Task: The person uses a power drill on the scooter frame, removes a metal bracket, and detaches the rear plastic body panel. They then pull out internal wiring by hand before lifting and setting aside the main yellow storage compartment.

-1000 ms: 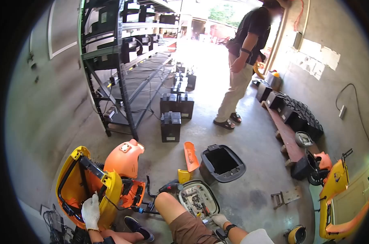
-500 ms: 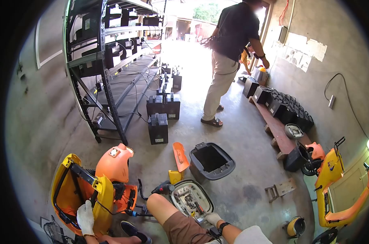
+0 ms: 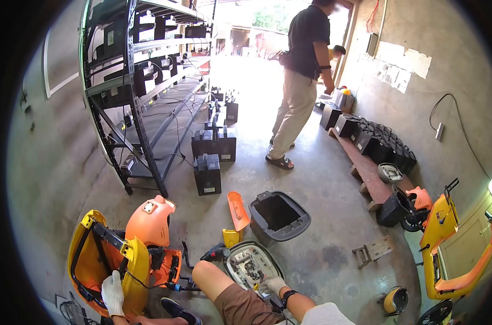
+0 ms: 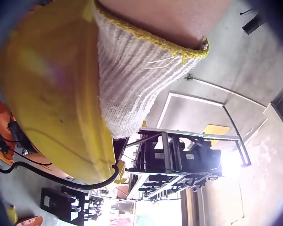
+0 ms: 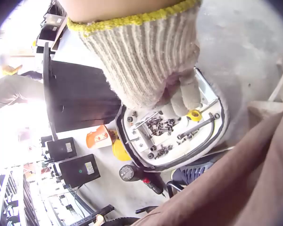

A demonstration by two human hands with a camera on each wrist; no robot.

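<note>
My left hand [image 3: 113, 292], in a white knit glove, rests on the outside of a yellow scooter body panel [image 3: 134, 260] at the lower left. In the left wrist view the glove [image 4: 132, 80] lies against that yellow panel [image 4: 47, 94] and the fingers are hidden. My right hand [image 3: 273, 284], also gloved, reaches into a white oval tray [image 3: 236, 255] on the floor by my bare knee. In the right wrist view its fingertips [image 5: 179, 101] point down among screws and small parts in the tray [image 5: 212, 141], next to a yellow-tipped piece [image 5: 194, 115]. Whether they pinch anything is hidden.
An orange cover [image 3: 151, 222], an orange fender [image 3: 238, 209], a black tub [image 3: 279, 215] and a black power drill [image 3: 213, 252] lie around the tray. Black batteries [image 3: 208, 173] stand by a metal rack [image 3: 132, 81]. A person [image 3: 300, 81] stands beyond; a yellow scooter [image 3: 452, 244] is right.
My right hand has moved from the tray's near edge further into it. The left hand stays on the yellow panel. The standing person has shifted and turned near the doorway.
</note>
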